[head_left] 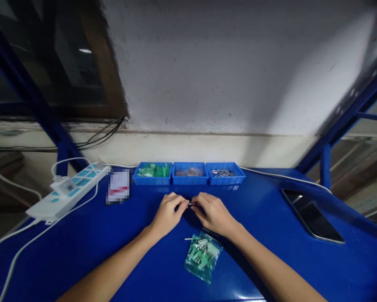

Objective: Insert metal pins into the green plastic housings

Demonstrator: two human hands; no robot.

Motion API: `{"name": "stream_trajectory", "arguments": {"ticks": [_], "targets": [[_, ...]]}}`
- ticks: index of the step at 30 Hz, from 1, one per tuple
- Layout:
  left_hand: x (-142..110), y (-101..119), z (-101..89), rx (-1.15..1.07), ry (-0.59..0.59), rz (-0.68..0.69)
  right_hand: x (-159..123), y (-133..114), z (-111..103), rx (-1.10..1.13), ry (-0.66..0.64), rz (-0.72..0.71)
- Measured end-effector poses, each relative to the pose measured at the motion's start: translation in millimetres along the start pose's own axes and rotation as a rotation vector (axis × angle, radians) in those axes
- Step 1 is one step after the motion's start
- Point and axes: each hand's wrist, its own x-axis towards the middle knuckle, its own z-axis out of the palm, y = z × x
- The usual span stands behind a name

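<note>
My left hand (168,213) and my right hand (214,213) meet over the middle of the blue table, fingertips pinched at either end of a small metal part (191,204). It looks thin, partly dark and partly shiny; its exact kind is too small to make out, and the fingers cover much of it. Just in front of my right hand lies a clear green-tinted plastic bag (204,258) holding several silvery, cylinder-like metal pieces. One thin metal pin (187,239) shows at the bag's upper left corner.
Along the back stand three blue bins: a left bin (152,181) with green bags, a middle bin (190,181) with small parts, a right bin (228,181) with metal pins. A phone (314,218) lies right; a power strip (46,207) and a blurred card (118,184) lie left.
</note>
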Motion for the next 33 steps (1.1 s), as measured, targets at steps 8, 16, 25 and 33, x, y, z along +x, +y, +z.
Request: {"name": "stream_trajectory", "arguments": {"ticks": [8, 16, 25, 33], "targets": [[0.4, 2.2, -4.3, -0.004, 0.073, 0.036, 1.0, -3.0, -1.3, -0.016, 0.054, 0.039], [0.9, 9.0, -11.5, -0.007, -0.057, 0.047, 2.5, 16.1, -19.5, -0.074, 0.185, -0.023], [-6.4, 29.4, 1.3, 0.085, -0.331, 0.171, -5.7, 79.4, -35.4, -0.310, 0.277, 0.586], [-7.5, 31.7, 17.2, 0.198, -0.333, 0.207, -4.1, 33.8, -7.6, 0.021, 0.069, 0.394]]}}
